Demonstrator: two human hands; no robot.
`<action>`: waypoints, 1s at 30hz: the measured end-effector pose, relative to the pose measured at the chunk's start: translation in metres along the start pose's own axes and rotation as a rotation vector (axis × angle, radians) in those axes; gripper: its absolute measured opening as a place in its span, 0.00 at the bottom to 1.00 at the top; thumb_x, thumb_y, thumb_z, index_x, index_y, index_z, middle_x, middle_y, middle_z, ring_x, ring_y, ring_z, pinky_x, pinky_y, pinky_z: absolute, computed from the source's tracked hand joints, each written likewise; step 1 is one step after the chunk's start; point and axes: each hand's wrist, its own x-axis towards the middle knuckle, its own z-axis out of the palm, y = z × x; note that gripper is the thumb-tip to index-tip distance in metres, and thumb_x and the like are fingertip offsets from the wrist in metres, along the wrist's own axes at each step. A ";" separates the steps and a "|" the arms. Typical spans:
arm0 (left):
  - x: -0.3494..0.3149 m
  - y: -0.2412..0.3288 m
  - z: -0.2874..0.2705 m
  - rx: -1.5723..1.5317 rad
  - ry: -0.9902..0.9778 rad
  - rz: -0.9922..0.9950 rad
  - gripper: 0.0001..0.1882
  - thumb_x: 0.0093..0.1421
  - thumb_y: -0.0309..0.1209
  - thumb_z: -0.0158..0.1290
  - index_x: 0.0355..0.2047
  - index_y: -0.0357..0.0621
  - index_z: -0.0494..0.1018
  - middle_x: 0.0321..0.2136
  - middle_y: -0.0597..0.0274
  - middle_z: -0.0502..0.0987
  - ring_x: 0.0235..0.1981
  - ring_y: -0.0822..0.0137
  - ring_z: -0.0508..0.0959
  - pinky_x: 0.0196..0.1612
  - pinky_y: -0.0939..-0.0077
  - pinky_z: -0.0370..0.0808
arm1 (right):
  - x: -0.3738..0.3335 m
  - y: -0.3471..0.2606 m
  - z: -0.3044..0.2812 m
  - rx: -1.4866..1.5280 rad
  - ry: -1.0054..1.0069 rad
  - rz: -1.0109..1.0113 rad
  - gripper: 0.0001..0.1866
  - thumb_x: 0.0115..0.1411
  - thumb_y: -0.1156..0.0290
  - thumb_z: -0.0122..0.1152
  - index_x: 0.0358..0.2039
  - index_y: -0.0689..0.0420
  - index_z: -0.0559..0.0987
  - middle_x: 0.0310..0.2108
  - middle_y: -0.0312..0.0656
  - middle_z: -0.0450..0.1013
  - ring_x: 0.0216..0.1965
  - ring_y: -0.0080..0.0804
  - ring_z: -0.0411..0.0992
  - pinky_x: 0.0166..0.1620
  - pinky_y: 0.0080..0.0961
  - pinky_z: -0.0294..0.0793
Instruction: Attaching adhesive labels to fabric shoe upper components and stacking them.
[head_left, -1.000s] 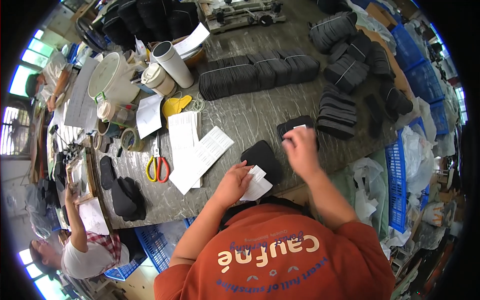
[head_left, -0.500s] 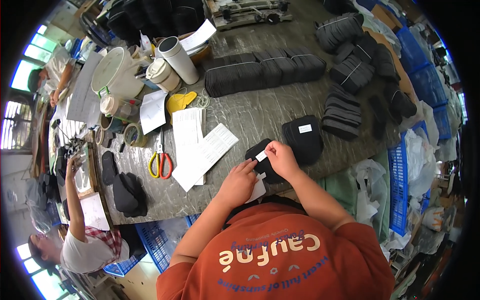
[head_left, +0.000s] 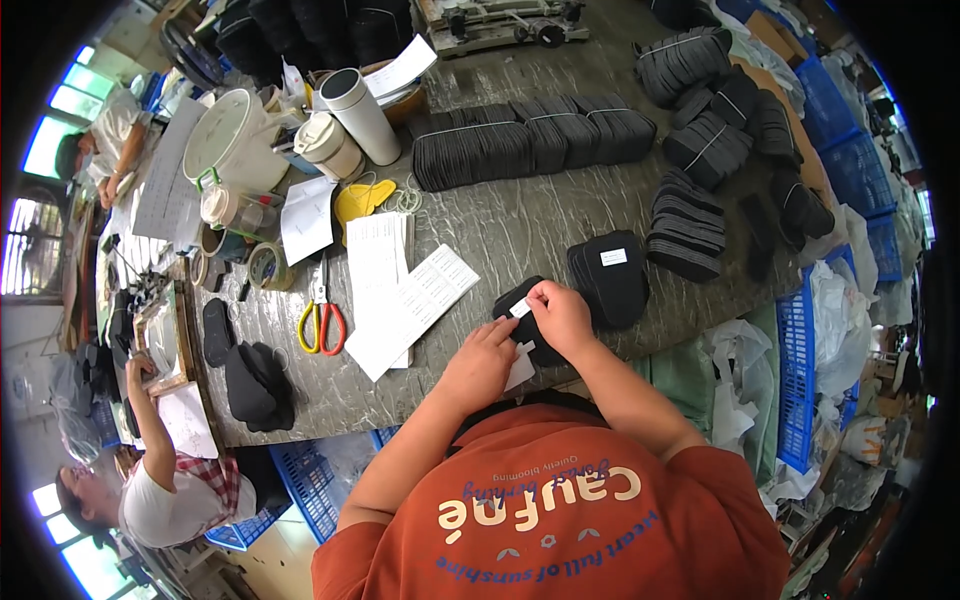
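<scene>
A small white label (head_left: 519, 309) lies on a dark, flat fabric piece (head_left: 513, 294) near the table's front edge. My right hand (head_left: 562, 320) pinches the label's right side between finger and thumb. From the left, my left hand (head_left: 480, 364) is closed, its fingertips touching the dark piece beside the label. A white label sheet (head_left: 522, 368) sticks out at that hand's inner side, seemingly held in it; the thumb is hidden. Just right of my hands rests a stack of black rounded pieces (head_left: 610, 290), topped with another white label (head_left: 613, 257).
Printed white sheets (head_left: 415, 300) and scissors (head_left: 321, 318) lie left of my hands. Tied bundles of dark pieces (head_left: 530, 145) line the table's far side, with more bundles (head_left: 690, 225) at right. A white tumbler (head_left: 358, 118) stands among containers. A co-worker (head_left: 170, 490) sits at left.
My hands stay almost in place, fingers still at the label. The white sheet by my left hand has shifted slightly. At left, the co-worker's raised hand has come down.
</scene>
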 end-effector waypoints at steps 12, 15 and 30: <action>0.004 0.004 -0.001 0.209 -0.096 -0.034 0.11 0.55 0.27 0.47 0.35 0.38 0.75 0.59 0.54 0.65 0.57 0.57 0.66 0.59 0.57 0.61 | 0.006 -0.014 -0.006 0.012 -0.029 0.198 0.18 0.48 0.74 0.67 0.39 0.58 0.71 0.27 0.47 0.75 0.32 0.46 0.75 0.35 0.39 0.73; 0.003 0.003 0.000 0.214 -0.097 -0.030 0.10 0.56 0.27 0.47 0.35 0.37 0.75 0.59 0.54 0.65 0.57 0.56 0.66 0.59 0.57 0.60 | 0.006 -0.004 -0.005 -0.119 0.089 0.023 0.16 0.49 0.73 0.66 0.38 0.59 0.71 0.33 0.50 0.73 0.38 0.49 0.73 0.39 0.39 0.73; -0.013 -0.018 0.018 -0.138 0.005 0.024 0.06 0.56 0.25 0.52 0.31 0.33 0.72 0.59 0.50 0.64 0.61 0.47 0.61 0.59 0.56 0.62 | -0.013 0.023 0.017 0.262 0.382 -0.277 0.08 0.57 0.78 0.58 0.32 0.59 0.66 0.22 0.48 0.67 0.24 0.48 0.69 0.29 0.36 0.70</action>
